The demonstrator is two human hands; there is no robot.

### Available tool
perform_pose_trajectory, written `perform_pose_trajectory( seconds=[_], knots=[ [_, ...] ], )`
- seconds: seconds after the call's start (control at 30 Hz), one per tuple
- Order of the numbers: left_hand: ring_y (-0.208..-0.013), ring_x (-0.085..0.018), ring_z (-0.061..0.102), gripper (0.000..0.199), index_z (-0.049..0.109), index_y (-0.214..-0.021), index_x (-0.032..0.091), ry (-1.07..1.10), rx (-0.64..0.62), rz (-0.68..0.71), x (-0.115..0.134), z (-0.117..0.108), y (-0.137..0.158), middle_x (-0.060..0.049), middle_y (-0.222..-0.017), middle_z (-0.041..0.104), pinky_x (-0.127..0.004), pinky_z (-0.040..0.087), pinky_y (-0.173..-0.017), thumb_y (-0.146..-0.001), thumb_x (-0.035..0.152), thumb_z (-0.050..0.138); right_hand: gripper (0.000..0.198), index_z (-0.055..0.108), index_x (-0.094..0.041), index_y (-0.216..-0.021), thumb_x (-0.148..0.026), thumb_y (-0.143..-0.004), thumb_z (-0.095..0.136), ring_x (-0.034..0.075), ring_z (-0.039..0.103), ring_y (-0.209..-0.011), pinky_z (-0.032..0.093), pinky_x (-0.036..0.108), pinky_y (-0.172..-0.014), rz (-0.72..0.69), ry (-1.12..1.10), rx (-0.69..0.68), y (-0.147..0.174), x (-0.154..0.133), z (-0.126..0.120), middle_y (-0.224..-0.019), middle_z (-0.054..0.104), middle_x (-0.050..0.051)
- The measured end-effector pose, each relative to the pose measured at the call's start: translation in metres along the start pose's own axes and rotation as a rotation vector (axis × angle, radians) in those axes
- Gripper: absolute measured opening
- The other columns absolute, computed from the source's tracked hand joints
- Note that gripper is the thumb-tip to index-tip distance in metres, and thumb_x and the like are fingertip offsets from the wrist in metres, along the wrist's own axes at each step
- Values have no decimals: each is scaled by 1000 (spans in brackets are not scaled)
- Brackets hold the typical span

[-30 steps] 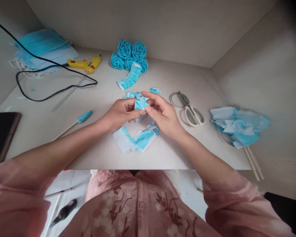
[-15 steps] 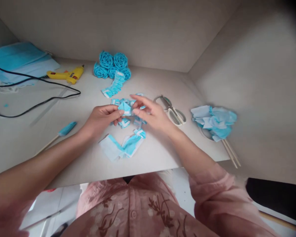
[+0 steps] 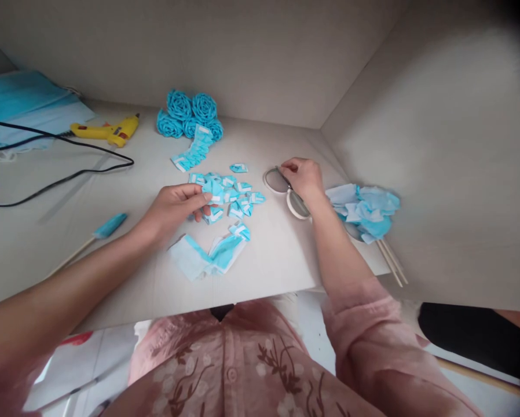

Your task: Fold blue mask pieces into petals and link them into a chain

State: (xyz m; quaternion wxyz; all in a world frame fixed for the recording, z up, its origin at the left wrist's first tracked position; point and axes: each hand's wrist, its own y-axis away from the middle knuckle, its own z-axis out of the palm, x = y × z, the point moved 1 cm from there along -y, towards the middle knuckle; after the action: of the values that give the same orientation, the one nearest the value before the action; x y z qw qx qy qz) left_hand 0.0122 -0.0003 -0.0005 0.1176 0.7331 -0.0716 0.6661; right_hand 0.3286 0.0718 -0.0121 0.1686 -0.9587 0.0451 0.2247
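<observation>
In the head view, the left hand [image 3: 179, 202] is closed with thumb and fingers on a folded blue piece [image 3: 213, 190], which is held over the left part of a group of similar folded pieces [image 3: 244, 207] on the counter [image 3: 281, 255]. The right hand [image 3: 304, 174] is at the scissors [image 3: 289, 194], to the right of this group; its fingers are bent and close together, but I cannot tell whether they grip the scissors or only touch them. Nearer to the person lie some cut strips [image 3: 227, 252]. Behind the group is a pleated strip [image 3: 194, 150], and one end of it overlaps the blue rosettes [image 3: 204, 107].
</observation>
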Motion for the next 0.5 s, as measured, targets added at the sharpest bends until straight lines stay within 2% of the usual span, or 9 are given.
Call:
perform_pose_trajectory(
  seconds=[0.1, 0.5],
  knots=[
    [-54, -10, 51, 22, 67, -63, 19, -23, -4, 3, 1, 0, 0, -2, -65, 67, -25, 39, -58, -77, 36, 69, 21, 77, -18, -88, -29, -82, 60, 20, 68, -79, 48, 30, -72, 13, 13, 8, -4, 0, 4, -85, 77, 7],
    [-52, -10, 51, 23, 67, -60, 19, -17, -24, 33, 3, 1, 1, -2, -62, 66, -25, 40, -55, -79, 32, 68, 22, 73, -14, -85, -25, -80, 54, 19, 63, -73, 47, 30, -71, 83, -165, 47, -10, 17, 19, -81, 73, 8]
  ],
)
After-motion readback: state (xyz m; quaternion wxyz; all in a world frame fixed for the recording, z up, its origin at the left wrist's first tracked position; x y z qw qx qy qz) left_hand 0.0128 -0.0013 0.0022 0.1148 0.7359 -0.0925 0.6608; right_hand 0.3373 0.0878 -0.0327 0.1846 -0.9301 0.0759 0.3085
